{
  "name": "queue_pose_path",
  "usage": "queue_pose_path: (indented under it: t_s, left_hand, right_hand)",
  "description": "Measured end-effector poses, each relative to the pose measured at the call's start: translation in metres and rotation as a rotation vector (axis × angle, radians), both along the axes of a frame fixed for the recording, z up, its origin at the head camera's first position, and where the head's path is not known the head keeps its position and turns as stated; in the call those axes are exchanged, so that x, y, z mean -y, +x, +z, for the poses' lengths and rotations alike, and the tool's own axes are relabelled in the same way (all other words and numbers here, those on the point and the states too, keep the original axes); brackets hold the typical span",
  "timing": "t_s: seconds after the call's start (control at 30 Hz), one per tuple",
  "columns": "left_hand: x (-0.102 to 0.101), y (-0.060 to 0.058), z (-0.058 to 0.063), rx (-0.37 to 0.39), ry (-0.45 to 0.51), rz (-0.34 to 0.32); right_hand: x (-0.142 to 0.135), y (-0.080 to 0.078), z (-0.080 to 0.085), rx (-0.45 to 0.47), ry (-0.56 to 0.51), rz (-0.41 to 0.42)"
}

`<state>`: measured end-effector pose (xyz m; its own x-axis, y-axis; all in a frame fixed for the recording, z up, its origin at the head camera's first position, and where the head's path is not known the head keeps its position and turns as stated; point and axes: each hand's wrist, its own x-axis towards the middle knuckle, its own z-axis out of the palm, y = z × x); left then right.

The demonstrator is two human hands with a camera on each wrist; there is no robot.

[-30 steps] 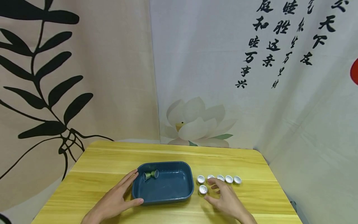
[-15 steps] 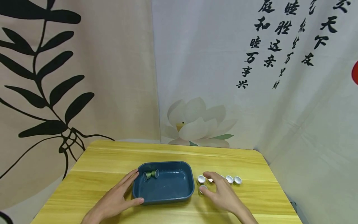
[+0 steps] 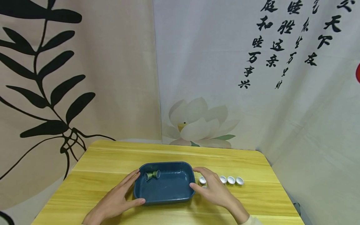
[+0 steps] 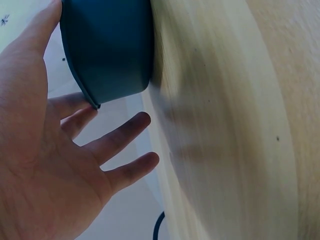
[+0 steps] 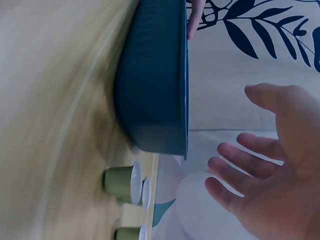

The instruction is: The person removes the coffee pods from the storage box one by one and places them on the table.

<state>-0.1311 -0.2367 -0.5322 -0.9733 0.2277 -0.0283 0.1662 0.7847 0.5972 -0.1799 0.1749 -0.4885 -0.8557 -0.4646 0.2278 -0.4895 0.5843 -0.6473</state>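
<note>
A dark blue rectangular dish (image 3: 168,189) stands on the wooden table. Inside it, near the left end, two green coffee capsules (image 3: 148,176) lie on their sides. My left hand (image 3: 116,200) spans the dish's left end, its thumb and fingertips touching the rim. At the right end hovers my right hand (image 3: 215,190), fingers spread and nothing between them; in the right wrist view it is apart from the dish wall (image 5: 152,80). Several green capsules with silvery-white lids (image 3: 231,180) stand upright right of the dish, some partly hidden behind that hand.
The light wooden tabletop (image 3: 118,156) extends around the dish. Behind it hangs a cloth backdrop (image 3: 121,78) with printed leaves, a lotus and dark characters. A dark curved object (image 3: 6,218) shows at the lower left.
My right hand has moved left from above the standing capsules to the dish's right end. The left hand, the dish and the capsules have stayed in place.
</note>
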Motion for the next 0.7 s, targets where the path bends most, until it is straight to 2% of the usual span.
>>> queue_pose_path:
  t_s: [0.17,0.37,0.7]
  left_hand:
    - [0.0,0.001,-0.001,-0.002,0.007,0.0]
    - [0.0,0.001,-0.001,0.0,0.0,-0.001]
    - [0.0,0.001,0.001,0.011,0.011,0.007]
  right_hand:
    - [0.016,-0.007,0.006,0.027,0.025,0.054]
    - [0.034,-0.019,0.012,0.051,0.065,0.158]
    - [0.067,-0.036,0.015,0.04,0.203,0.272]
